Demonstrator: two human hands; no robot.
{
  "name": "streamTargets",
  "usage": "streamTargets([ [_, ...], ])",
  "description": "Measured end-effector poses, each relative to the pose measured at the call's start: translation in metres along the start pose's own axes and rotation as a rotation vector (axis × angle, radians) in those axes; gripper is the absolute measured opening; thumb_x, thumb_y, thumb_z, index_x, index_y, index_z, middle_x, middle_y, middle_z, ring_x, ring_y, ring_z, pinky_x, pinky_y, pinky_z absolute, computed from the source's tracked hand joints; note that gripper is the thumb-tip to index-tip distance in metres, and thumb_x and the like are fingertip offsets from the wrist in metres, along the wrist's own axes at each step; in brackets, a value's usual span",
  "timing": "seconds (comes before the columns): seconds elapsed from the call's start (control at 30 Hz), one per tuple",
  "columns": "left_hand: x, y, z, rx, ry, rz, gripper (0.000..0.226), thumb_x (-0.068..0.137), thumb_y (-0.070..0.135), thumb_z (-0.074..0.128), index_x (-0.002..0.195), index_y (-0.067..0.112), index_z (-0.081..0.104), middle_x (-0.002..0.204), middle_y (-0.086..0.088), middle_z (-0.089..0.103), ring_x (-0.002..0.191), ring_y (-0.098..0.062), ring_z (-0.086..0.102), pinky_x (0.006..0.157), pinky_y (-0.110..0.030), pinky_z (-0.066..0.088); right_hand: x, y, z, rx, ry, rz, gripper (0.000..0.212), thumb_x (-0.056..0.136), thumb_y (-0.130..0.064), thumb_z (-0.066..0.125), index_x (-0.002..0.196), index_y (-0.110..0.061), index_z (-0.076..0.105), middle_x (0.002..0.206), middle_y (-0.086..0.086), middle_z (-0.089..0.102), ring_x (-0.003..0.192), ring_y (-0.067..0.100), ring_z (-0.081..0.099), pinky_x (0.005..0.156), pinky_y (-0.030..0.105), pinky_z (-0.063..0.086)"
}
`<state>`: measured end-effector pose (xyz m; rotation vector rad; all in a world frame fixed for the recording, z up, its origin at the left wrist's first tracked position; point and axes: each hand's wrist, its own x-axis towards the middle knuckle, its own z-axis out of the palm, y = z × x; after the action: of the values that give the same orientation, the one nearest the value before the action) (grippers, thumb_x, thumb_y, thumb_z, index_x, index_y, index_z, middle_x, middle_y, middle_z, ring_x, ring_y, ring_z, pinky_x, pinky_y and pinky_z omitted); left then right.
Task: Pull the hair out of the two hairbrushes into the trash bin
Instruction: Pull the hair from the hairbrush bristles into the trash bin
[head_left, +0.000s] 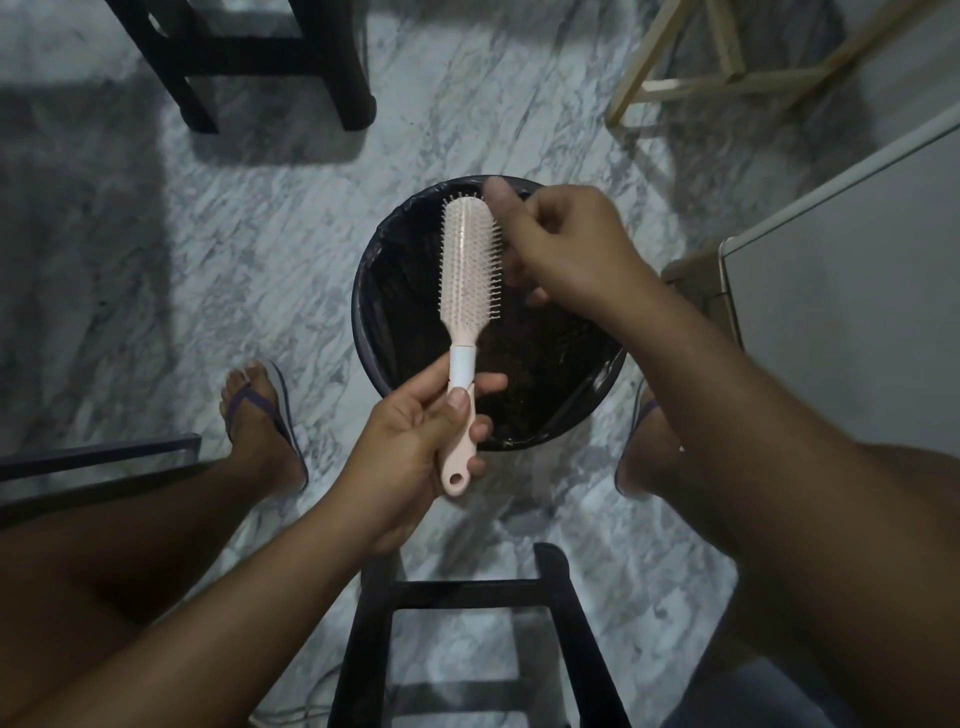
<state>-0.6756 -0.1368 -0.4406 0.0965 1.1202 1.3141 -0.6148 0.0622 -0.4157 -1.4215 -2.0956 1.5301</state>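
A pale pink hairbrush (467, 260) with a white collar is held upright over a round black trash bin (374, 270) lined with a black bag. My left hand (415, 447) grips the brush's handle near its lower end. My right hand (561, 244) is at the right side of the bristle head, fingers curled and blurred against the bristles. Whether hair is between those fingers I cannot tell. Only one hairbrush is in view.
The bin stands on a grey marbled floor between my two feet in flip-flops (265, 415). A black stool frame (467, 623) is close below me, another black stool (249, 57) at the back left, a light wooden frame (727, 67) at the back right, a grey cabinet (841, 291) on the right.
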Motion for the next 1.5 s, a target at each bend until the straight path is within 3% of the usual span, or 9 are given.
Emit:
streamTargets([
  [0.13,0.0,-0.001,-0.002,0.097,0.054,0.024,0.045,0.097,0.012,0.051,0.141,0.021,0.053,0.115,-0.004,0.07,0.07,-0.012,0.052,0.056,-0.029,0.045,-0.007,-0.012,0.007,0.152,-0.152,0.081,0.071,0.071,-0.056,0.083,0.126,-0.022,0.052,0.107,-0.003,0.061,0.097,0.008,0.067,0.068,0.031,0.064],
  [0.23,-0.003,-0.005,-0.002,0.224,0.074,0.054,0.043,0.1,0.01,0.05,0.143,0.021,0.052,0.115,-0.002,0.07,0.072,-0.013,0.051,0.058,-0.03,0.045,-0.006,-0.012,0.005,-0.225,-0.092,-0.121,0.088,0.06,-0.06,0.088,0.131,-0.028,0.046,0.121,-0.009,0.053,0.105,0.004,0.055,0.073,0.011,0.042],
  [0.33,-0.007,-0.012,0.003,0.295,0.07,0.057,0.044,0.101,0.009,0.049,0.143,0.025,0.052,0.115,-0.001,0.071,0.075,-0.016,0.051,0.058,-0.031,0.045,-0.006,-0.012,0.008,-0.431,-0.069,-0.199,0.081,0.062,-0.058,0.086,0.128,-0.026,0.053,0.127,-0.008,0.055,0.111,0.004,0.05,0.081,0.019,0.042],
  [0.53,-0.008,-0.015,0.004,0.349,0.066,0.082,0.043,0.102,0.007,0.049,0.128,0.04,0.061,0.115,-0.011,0.069,0.075,-0.019,0.05,0.056,-0.029,0.043,0.004,-0.013,0.002,-0.437,0.136,-0.247,0.02,0.078,-0.033,0.071,0.09,-0.022,0.081,0.088,-0.005,0.077,0.085,0.006,0.071,0.078,0.03,0.06],
  [0.67,-0.009,-0.015,0.004,0.352,0.061,0.086,0.044,0.102,0.007,0.05,0.131,0.038,0.06,0.115,-0.014,0.068,0.075,-0.021,0.049,0.055,-0.029,0.042,0.015,-0.009,-0.013,-0.285,0.15,-0.146,0.018,0.089,-0.026,0.069,0.085,-0.013,0.081,0.081,-0.003,0.078,0.077,0.004,0.072,0.076,0.025,0.061],
  [0.83,-0.007,-0.009,0.004,0.211,0.03,0.059,0.041,0.102,0.009,0.047,0.139,0.023,0.056,0.115,-0.008,0.07,0.072,-0.015,0.051,0.055,-0.029,0.043,0.014,-0.01,-0.026,0.243,0.079,0.083,0.016,0.101,-0.009,0.055,0.101,0.003,0.067,0.082,0.01,0.074,0.065,0.017,0.075,0.058,0.03,0.062],
  [1.0,-0.003,-0.002,0.004,-0.16,-0.083,-0.098,0.041,0.098,0.012,0.041,0.137,0.013,0.056,0.108,-0.008,0.07,0.063,-0.012,0.048,0.048,-0.024,0.04,0.005,-0.013,-0.024,0.446,-0.184,0.173,0.023,0.101,-0.006,0.056,0.115,0.011,0.061,0.103,0.023,0.074,0.085,0.031,0.077,0.071,0.038,0.065],
  [1.17,-0.002,-0.001,-0.001,-0.217,-0.093,-0.107,0.044,0.096,0.013,0.042,0.137,0.012,0.056,0.104,-0.006,0.069,0.06,-0.01,0.045,0.047,-0.022,0.033,0.003,-0.004,-0.025,0.438,-0.331,0.1,0.051,0.081,0.003,0.077,0.129,0.007,0.059,0.105,0.019,0.075,0.091,0.023,0.076,0.073,0.029,0.062],
  [1.5,-0.002,0.001,0.002,-0.205,-0.07,-0.137,0.046,0.095,0.012,0.04,0.139,0.008,0.053,0.092,-0.004,0.067,0.056,-0.009,0.043,0.042,-0.019,0.031,0.006,-0.001,-0.032,0.033,-0.098,0.022,0.024,0.074,-0.014,0.088,0.09,0.0,0.076,0.071,0.014,0.076,0.065,0.021,0.076,0.062,0.031,0.064],
])
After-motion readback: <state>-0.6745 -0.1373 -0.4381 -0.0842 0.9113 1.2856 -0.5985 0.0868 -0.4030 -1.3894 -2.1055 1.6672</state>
